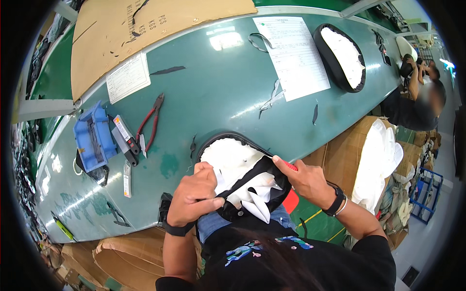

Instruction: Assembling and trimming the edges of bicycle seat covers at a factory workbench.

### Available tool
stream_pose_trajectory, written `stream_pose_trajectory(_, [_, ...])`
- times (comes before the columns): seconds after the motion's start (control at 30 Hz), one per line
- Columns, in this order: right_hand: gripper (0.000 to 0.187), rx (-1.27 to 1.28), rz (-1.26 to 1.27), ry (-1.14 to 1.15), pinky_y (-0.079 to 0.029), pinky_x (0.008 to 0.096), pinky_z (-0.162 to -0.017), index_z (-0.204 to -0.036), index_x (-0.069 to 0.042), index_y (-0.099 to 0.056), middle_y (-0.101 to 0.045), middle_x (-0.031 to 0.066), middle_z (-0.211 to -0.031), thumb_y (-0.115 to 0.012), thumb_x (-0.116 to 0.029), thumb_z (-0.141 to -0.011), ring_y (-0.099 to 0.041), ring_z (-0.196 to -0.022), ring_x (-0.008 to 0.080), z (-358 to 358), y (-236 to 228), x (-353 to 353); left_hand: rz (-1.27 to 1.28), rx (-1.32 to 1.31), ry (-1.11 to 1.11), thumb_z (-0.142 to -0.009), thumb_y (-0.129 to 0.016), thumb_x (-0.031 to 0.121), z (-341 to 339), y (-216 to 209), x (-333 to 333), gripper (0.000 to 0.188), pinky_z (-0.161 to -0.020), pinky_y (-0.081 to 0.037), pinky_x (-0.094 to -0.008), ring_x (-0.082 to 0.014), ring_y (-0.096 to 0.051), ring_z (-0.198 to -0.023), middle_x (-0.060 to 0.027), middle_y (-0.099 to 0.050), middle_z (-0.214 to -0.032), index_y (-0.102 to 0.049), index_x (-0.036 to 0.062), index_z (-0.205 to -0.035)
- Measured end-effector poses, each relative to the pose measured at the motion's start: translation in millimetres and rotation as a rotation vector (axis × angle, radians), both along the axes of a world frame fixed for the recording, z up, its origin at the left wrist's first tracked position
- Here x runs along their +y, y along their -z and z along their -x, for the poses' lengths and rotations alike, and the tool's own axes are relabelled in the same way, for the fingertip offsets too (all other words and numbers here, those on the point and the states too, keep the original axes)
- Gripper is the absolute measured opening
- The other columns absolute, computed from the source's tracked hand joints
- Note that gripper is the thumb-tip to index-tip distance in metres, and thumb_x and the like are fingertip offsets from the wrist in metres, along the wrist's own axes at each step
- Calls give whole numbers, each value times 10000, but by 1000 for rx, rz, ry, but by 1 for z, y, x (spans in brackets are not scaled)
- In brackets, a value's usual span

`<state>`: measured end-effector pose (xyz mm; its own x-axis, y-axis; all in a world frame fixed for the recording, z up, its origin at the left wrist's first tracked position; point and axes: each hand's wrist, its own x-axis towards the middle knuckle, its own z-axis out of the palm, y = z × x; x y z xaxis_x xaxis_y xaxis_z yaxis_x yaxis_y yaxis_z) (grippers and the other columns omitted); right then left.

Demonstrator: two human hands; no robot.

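Against the table's near edge, at my body, rests a padded piece point(225, 153) with a black cover and a white inside. A narrow black fabric strip point(242, 180) stretches slantwise across it. My left hand point(196, 194) pinches the strip's lower end between thumb and fingers. At the strip's upper end my right hand point(308, 179) is closed around a red-handled tool point(291, 166), whose working end I cannot make out. Crumpled white lining point(259, 194) bulges out below the strip. Farther right lies a similar padded piece point(342, 58), white side up.
On the green table point(204, 102) lie red-handled pliers point(151, 121), a blue bin point(93, 138), utility knives point(125, 136), a paper sheet point(291, 56) and black scraps point(168, 70). Cardboard point(160, 24) covers the far left. A carton point(344, 150) stands right; another person point(417, 106) sits beyond.
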<state>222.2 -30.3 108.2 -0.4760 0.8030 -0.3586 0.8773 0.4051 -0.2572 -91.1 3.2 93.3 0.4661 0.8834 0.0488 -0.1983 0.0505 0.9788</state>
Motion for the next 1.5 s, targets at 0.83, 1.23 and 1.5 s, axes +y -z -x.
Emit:
stream_pose_trajectory(0.83, [877, 497, -242, 796, -506, 391, -847, -1486, 20, -171, -507, 252, -1326, -716, -240, -850, -645, -961, 299, -12, 93, -101, -134, 720, -267, -903, -594, 73, -70, -2, -31, 160, -812, -490, -320, -252, -627, -915, -124, -653, -1044, -653, 29, -1045])
stream_pose_trajectory(1.23, [586, 536, -198, 480, -486, 433, -611, -1442, -189, -396, -591, 137, -851, -617, -194, -899, -601, -717, 356, -52, 53, 52, -888, 1000, -30, -747, -718, 195, -152, 63, 83, 143, -774, -301, -389, -209, -471, -801, -15, -507, -755, -605, 111, -719])
stream_pose_trajectory(1.5, [650, 183, -111, 152, -444, 382, -445, -1428, -269, -436, -493, 102, -698, -619, -123, -822, -531, -494, 263, -54, 32, 59, -745, 671, -120, -696, -722, 149, -145, 81, 89, 211, -754, -238, -370, -178, -459, -696, 8, -450, -645, -535, 112, -606])
